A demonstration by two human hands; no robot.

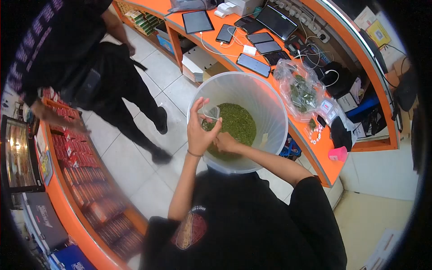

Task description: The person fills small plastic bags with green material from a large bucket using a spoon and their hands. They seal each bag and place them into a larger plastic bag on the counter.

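A large translucent plastic bin (pixel 272 105) stands in front of me, holding a heap of chopped green leaf flakes (pixel 240 121). My left hand (pixel 201 132) is over the bin's near left side, its thumb and fingers closed on a small clear plastic bag (pixel 211 111). Just right of it, my right hand (pixel 226 143) reaches down into the bin with curled fingers, close to the flakes. Its fingertips are partly hidden, so what they pinch cannot be made out.
An orange counter (pixel 310 135) bears phones (pixel 253 65), a tablet (pixel 197 22), cables, a clear bag of green matter (pixel 302 92) and a pink cup (pixel 337 154). Another person (pixel 108 76) in black stands at left, beside an orange display case (pixel 96 220) of packets.
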